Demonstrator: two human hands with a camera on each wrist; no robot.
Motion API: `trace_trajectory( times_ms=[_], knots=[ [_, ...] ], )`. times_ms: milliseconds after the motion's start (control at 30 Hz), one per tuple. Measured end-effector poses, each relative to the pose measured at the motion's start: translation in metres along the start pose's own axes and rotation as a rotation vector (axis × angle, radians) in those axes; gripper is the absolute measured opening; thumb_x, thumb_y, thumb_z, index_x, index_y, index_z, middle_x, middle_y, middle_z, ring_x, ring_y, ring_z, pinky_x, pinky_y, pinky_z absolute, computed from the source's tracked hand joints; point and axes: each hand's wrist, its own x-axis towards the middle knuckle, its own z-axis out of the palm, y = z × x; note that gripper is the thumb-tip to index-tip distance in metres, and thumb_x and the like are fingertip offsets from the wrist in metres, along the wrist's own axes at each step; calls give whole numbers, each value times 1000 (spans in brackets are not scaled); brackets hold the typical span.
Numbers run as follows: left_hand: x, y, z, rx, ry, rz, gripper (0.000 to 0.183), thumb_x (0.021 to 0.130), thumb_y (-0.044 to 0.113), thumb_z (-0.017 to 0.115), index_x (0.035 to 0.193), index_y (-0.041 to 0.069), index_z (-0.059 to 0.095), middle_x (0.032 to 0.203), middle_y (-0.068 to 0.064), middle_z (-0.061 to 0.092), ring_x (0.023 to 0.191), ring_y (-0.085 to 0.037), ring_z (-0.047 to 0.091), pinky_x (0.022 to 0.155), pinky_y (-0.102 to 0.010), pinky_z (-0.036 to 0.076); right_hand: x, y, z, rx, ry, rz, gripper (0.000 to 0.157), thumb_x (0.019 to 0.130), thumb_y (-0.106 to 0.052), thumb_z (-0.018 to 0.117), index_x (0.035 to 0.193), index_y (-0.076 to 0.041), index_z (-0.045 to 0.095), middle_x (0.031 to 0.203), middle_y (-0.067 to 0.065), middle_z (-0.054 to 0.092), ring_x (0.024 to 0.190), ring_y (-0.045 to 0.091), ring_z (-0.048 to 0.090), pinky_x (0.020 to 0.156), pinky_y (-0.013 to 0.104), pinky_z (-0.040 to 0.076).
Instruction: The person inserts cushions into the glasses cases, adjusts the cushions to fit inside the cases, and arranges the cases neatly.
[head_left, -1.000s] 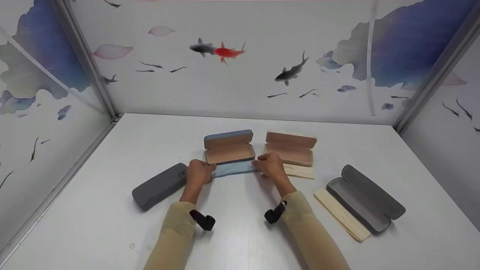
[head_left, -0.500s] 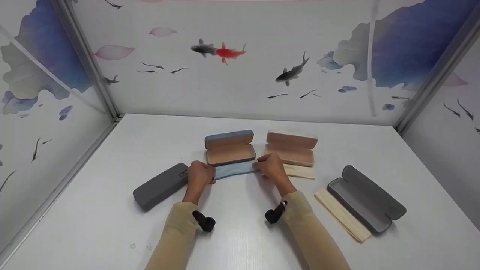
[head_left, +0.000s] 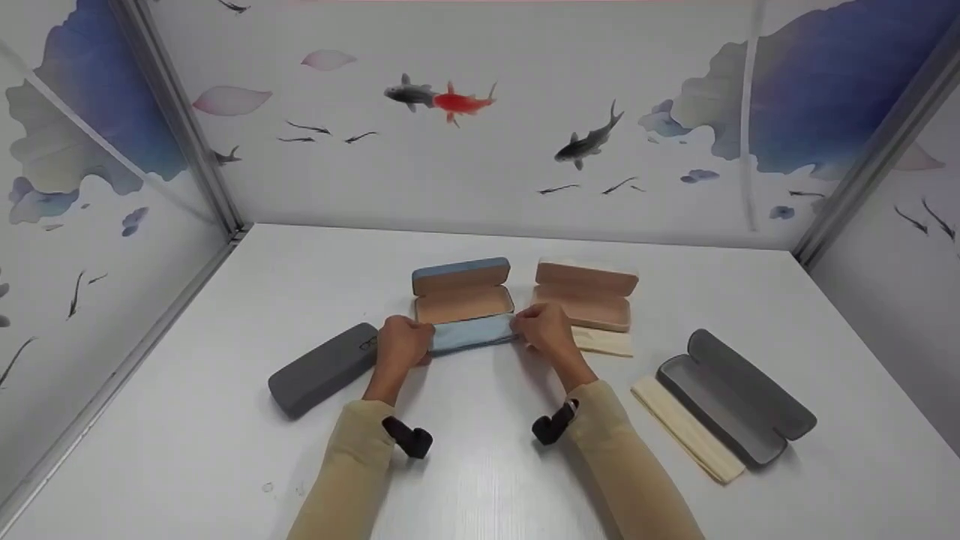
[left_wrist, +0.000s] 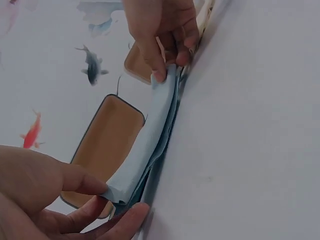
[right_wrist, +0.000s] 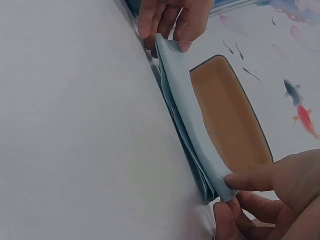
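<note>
The pale-blue cloth (head_left: 474, 334) is smooth, matt fabric; the cream cloth (head_left: 686, 429) at near right looks matt too. The grey case (head_left: 322, 371) at left has a smooth, matt shell. The white desk (head_left: 469, 480) is smooth, faintly glossy; the far-left post (head_left: 185, 124) looks metal.

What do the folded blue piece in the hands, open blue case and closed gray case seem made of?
Folded blue piece: thin matte cloth; its soft layers bend.
Open blue case: stiff-looking, holding its shape, outer material unclear; smooth tan lining.
Closed gray case: probably rigid, matte, with flat faces; fabric or leatherette can't be told.
</note>
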Motion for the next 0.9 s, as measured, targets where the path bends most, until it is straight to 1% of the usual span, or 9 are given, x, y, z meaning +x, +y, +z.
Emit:
trace_trajectory(
  times_ms=[100,200,333,433,467,533,600,700,900],
  knots=[
    [1,0,-5,-89,-30,-48,22,93,16,53,86,1,66,73,-1,58,56,-12,67,57,-23,56,1,-2,0,21,5,-12,12,89,-11,67,87,-1,73,72,-2,59,66,10,53,54,22,48],
    [3,-2,-9,-199,-66,-99,20,93,18,51,76,8,53,73,0,51,58,-12,68,61,-25,58,2,-4,1,62,3,3,14,89,-11,68,91,1,74,76,-1,62,70,11,57,57,22,51],
    [8,-4,-10,-312,-95,-114,21,96,17,51,80,4,55,80,-3,50,63,-15,73,67,-27,61,5,-4,2,136,-14,40,18,88,-13,69,97,2,74,79,0,64,71,11,59,60,23,53],
    [10,-5,-8,-361,-102,-112,25,97,17,52,103,-4,64,96,-9,54,64,-14,74,69,-28,62,6,-4,2,168,-17,44,18,87,-14,71,98,1,74,77,-3,62,70,10,57,61,23,51],
    [11,-5,-7,-372,-99,-113,26,98,17,54,107,-6,64,102,-11,56,63,-14,73,69,-28,61,7,-4,2,175,-17,46,19,88,-14,71,98,1,75,77,-3,62,71,10,57,62,23,51],
    [12,-6,-7,-398,-94,-128,34,98,16,60,122,-7,60,110,-17,60,62,-12,72,68,-26,61,6,-5,1,201,-23,48,21,89,-14,72,102,2,74,82,-1,65,75,10,59,68,24,55],
    [14,-6,-6,-416,-89,-149,43,96,14,66,132,-6,55,119,-23,63,62,-11,71,67,-24,60,5,-6,1,225,-28,53,22,90,-13,72,106,2,73,89,2,68,79,11,63,74,26,59],
    [16,-6,-5,-429,-71,-168,51,92,10,73,136,-4,52,124,-28,64,63,-11,70,67,-23,59,4,-6,1,259,-32,51,25,90,-10,72,112,3,71,96,7,70,83,13,66,78,29,61],
    [13,-5,-5,-415,-46,-151,47,91,5,72,134,-6,57,121,-31,67,66,-12,72,69,-25,60,4,-3,1,303,-28,58,39,88,-5,73,124,4,64,104,15,71,82,14,69,79,30,60]
  ],
)
